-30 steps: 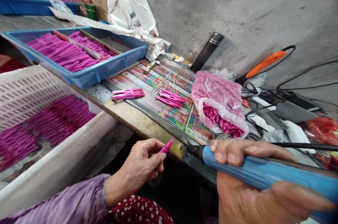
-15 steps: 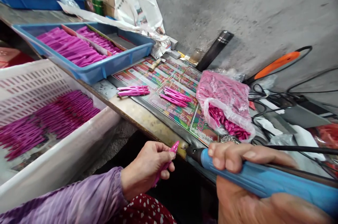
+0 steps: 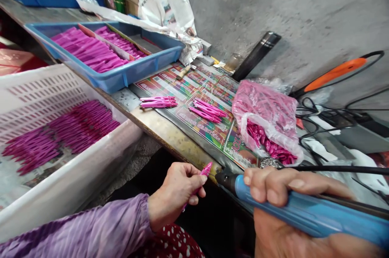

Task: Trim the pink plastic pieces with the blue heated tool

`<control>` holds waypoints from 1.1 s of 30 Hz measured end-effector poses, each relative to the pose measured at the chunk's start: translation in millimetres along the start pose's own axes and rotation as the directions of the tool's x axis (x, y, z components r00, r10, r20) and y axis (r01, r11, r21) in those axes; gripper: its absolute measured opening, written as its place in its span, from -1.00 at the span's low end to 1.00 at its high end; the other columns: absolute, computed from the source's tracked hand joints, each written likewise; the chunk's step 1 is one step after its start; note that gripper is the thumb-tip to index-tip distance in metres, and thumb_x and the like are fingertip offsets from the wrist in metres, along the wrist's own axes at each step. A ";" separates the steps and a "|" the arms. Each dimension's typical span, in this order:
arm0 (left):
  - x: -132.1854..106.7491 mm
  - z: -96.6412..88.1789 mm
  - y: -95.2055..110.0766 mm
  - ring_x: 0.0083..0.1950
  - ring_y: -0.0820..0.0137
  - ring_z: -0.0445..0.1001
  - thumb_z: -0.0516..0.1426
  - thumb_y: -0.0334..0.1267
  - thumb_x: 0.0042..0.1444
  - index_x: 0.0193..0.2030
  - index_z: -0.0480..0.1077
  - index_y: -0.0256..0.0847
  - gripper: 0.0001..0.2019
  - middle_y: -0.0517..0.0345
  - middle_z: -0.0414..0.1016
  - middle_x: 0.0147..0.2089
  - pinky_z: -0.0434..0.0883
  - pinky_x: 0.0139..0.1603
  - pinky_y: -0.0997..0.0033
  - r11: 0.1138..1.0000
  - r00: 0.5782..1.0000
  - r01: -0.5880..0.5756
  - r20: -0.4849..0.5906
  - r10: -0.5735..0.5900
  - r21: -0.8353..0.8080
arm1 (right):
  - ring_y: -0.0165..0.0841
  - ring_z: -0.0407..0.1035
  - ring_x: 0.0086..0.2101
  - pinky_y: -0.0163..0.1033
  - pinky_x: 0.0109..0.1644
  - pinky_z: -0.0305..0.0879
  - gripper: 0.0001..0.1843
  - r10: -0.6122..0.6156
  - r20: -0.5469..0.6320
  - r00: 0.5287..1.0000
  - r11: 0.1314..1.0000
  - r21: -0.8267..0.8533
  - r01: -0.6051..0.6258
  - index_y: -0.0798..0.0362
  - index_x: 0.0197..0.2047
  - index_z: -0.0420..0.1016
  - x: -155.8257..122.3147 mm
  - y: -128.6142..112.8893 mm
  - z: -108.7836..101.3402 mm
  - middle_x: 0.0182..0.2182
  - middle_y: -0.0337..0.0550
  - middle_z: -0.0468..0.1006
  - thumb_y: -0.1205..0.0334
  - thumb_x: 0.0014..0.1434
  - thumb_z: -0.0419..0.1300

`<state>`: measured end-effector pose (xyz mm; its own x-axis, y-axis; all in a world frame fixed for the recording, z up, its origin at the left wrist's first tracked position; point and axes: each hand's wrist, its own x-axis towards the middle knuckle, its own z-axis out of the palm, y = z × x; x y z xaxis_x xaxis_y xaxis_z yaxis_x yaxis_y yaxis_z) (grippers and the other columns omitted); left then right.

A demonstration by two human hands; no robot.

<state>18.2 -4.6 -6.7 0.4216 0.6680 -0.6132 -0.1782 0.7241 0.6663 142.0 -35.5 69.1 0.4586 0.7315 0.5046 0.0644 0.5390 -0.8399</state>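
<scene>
Near the table's front edge, my left hand (image 3: pixel 179 193) pinches a slim, glossy pink piece (image 3: pixel 207 169) with pale specks. Its pointed end sticks out past the thumb and finger; most of its length is hidden in the hand. My right hand (image 3: pixel 279 205) is wrapped around a blue electric screwdriver (image 3: pixel 316 211). The screwdriver's black nose (image 3: pixel 225 178) points left, just right of the pink tip and apart from it. Two small bundles of slim pink pieces, a left one (image 3: pixel 158 102) and a right one (image 3: pixel 208 111), lie on the printed mat (image 3: pixel 197 130).
A clear bag (image 3: pixel 263 106) of pink pieces lies right of the bundles. Behind stands a divided blue tray (image 3: pixel 109 82) of pink pieces; a white basket (image 3: pixel 100 160) holds more at left. A black cylinder (image 3: pixel 257 55), an orange-handled tool (image 3: pixel 336 73) and tangled cables (image 3: pixel 316 118) line the wall.
The view has shifted slightly, so the table things appear further right. Both hands keep their grips, with the pink piece and the screwdriver still close together.
</scene>
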 end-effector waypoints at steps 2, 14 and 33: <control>0.4 -0.5 -1.3 -0.73 0.65 0.14 0.28 -0.25 0.02 -0.45 0.32 -0.24 -0.79 0.27 0.41 -0.62 -0.08 -0.69 0.62 1.000 1.000 0.000 0.000 0.000 0.000 | -0.41 0.23 -0.60 -0.20 -0.43 0.29 -0.61 -0.001 -0.001 1.000 1.000 0.005 0.001 0.00 -0.40 0.43 0.0 0.1 0.8 -0.60 -0.36 0.34 -0.13 0.27 0.28; -2.1 1.8 4.6 -0.73 0.66 0.13 0.30 -0.26 0.05 -0.45 0.32 -0.24 -0.77 0.27 0.40 -0.63 -0.10 -0.70 0.61 1.000 1.000 0.023 -0.006 -0.023 -0.005 | -0.40 0.23 -0.59 -0.17 -0.40 0.31 -0.68 0.009 0.006 1.000 1.000 -0.011 -0.009 -0.02 -0.36 0.44 -1.0 2.2 1.2 -0.60 -0.37 0.35 -0.05 0.31 0.25; -2.6 6.4 1.3 -0.73 0.67 0.12 0.17 -0.44 0.19 -0.47 0.33 -0.28 -0.79 0.27 0.37 -0.65 -0.03 -0.66 0.61 0.998 0.999 0.021 -0.037 -0.023 -0.056 | -0.41 0.27 -0.63 -0.22 -0.49 0.26 -0.62 0.040 0.325 0.945 0.997 0.056 -0.061 0.00 -0.36 0.49 11.2 1.6 13.7 -0.63 -0.34 0.38 -0.14 0.25 0.30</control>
<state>22.6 -6.5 -1.6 0.3925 0.6567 -0.6440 -0.2186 0.7467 0.6282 135.1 -20.7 76.1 0.1476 0.8484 0.5084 -0.0132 0.5156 -0.8567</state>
